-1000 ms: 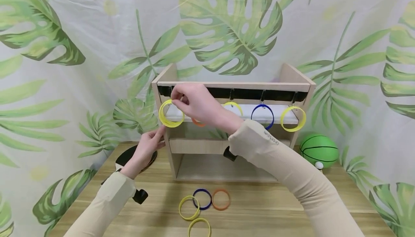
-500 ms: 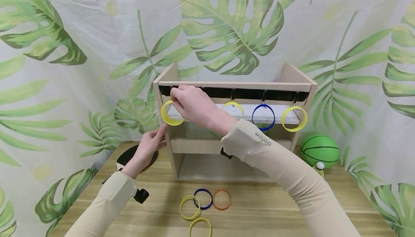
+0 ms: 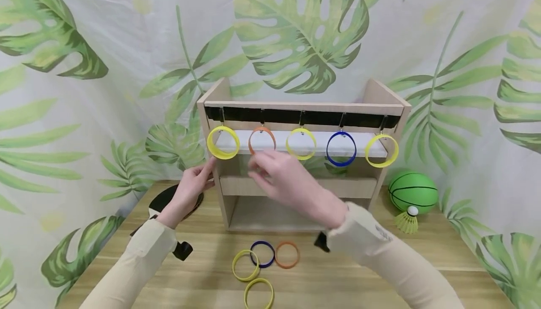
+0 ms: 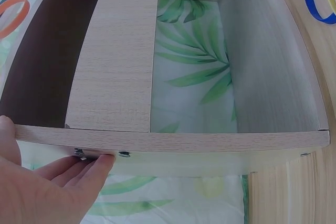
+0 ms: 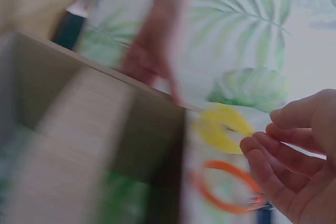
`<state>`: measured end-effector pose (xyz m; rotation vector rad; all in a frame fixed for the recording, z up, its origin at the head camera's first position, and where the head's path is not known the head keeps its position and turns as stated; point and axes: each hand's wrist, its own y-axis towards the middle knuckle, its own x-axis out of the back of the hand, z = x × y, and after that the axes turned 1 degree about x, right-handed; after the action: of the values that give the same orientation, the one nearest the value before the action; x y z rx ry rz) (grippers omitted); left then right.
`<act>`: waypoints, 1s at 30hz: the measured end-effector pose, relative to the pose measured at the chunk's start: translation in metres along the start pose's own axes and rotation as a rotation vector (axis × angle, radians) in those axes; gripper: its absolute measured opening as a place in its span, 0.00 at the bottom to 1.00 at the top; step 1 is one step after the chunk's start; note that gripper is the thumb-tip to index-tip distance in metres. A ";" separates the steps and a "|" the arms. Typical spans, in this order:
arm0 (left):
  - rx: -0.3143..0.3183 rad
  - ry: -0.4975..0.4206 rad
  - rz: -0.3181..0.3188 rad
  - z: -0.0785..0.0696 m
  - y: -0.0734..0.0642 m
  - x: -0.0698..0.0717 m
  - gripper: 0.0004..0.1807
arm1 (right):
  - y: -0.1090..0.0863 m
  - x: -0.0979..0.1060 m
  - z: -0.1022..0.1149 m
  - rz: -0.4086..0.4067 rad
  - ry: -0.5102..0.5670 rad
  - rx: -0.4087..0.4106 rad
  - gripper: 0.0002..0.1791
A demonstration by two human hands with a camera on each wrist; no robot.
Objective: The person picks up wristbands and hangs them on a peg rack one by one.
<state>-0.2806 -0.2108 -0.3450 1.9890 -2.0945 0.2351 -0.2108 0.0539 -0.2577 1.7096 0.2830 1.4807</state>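
My left hand [image 3: 192,189] rests against the left side panel [image 4: 173,142] of a small wooden shelf; its fingers lie fairly straight on the outer face in the left wrist view. Free of any ring, my right hand [image 3: 285,177] has loosely bent fingers and overlaps the bottom of the hanging orange ring [image 3: 255,135]. To its left, a thick yellow band [image 3: 224,155], looking like rings stacked together, hangs from the leftmost hook [image 3: 222,116]. Farther right along the row hang a yellow ring [image 3: 301,157], a blue ring [image 3: 341,164] and another yellow ring [image 3: 382,164].
On the wooden table [image 3: 359,276] before the shelf lie a blue ring [image 3: 262,266], an orange ring [image 3: 287,266] and two yellow rings [image 3: 245,279]. A green ball [image 3: 413,190] and shuttlecock [image 3: 408,220] sit right; a dark paddle [image 3: 162,201] lies left.
My right hand has let go of the yellow band at the leftmost hook and moved down and right. The band now hangs by itself. My left hand stays at the side panel.
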 end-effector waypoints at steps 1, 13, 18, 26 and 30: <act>-0.004 -0.003 0.000 0.000 0.000 0.000 0.45 | -0.013 -0.006 -0.002 0.022 0.010 -0.018 0.02; -0.001 -0.018 0.009 -0.003 -0.001 0.001 0.44 | -0.151 -0.091 -0.049 0.288 0.120 -0.431 0.03; -0.011 -0.021 0.008 -0.001 -0.001 0.000 0.43 | -0.179 -0.109 -0.062 0.392 0.214 -0.569 0.03; -0.013 -0.027 0.010 -0.001 -0.002 0.001 0.43 | -0.190 -0.123 -0.067 0.445 0.245 -0.586 0.05; -0.017 -0.031 0.011 -0.001 -0.002 0.001 0.42 | -0.190 -0.125 -0.067 0.461 0.218 -0.574 0.05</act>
<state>-0.2787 -0.2115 -0.3435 1.9838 -2.1196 0.1891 -0.2413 0.1212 -0.4829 1.1893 -0.4227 1.8563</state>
